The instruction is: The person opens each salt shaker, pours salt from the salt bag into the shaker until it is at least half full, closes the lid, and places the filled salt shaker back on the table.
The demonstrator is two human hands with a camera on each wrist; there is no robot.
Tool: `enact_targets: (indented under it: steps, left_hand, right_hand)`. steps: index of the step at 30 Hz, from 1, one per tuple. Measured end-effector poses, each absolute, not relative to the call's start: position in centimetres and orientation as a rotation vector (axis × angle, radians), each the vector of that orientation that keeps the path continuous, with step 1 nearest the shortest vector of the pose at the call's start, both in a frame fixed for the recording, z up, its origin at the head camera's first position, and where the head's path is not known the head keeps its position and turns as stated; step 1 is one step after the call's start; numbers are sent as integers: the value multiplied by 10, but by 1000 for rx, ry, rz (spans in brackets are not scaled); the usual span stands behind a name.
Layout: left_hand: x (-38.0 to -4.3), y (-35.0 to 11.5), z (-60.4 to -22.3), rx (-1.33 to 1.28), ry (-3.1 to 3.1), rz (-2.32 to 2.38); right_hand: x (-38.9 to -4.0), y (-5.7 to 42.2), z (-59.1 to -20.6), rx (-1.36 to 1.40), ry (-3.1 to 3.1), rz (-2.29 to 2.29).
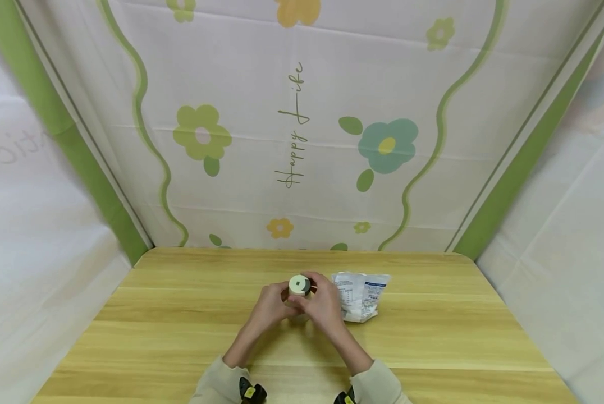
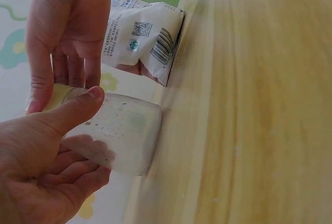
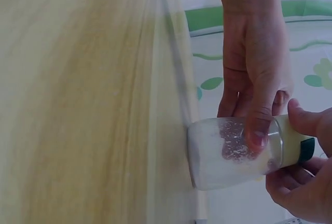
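Note:
A clear seasoning jar (image 3: 210, 156) with white residue inside stands upright on the wooden table, its base touching the top. Its cream lid (image 1: 297, 284) has a dark green part on one side and a small dark mark on top. My left hand (image 1: 271, 304) grips the jar's transparent body, thumb on one side and fingers round the other. Higher up, the right hand (image 1: 326, 303) holds the lid between thumb and fingers. The jar's contents are too blurred to identify.
Just right of the right hand, a white printed plastic bag (image 1: 355, 297) stands on the wooden table (image 1: 181, 336); its barcode shows in the left wrist view. Behind the table's far edge hangs a flowered cloth (image 1: 292, 207), with white cloth on both sides.

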State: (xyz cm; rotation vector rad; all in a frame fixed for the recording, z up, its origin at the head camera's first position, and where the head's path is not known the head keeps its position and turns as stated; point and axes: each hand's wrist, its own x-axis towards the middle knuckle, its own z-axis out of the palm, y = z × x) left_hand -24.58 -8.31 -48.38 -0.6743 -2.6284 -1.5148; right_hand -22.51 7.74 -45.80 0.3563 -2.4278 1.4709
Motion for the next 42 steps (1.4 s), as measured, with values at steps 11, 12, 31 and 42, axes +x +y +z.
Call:
enact_targets:
  steps: [11,12,31,42]
  left_hand:
    - [-245,-82,-481,-657,-2646,-1502]
    - [-245,-82,-481,-661,-2646,-1503]
    - [-245,-83,-485,-687,-2628,-1531]
    - [-246,-82,-485,-678,-2626,-1489]
  right_hand:
    - [-224,78,-456,361,-2433,1473]
    - [-224,78,-456,358,-2430,1484]
    - [-225,79,-455,408,-2488,1384]
    - [-224,78,-455,378,-2461,1429]
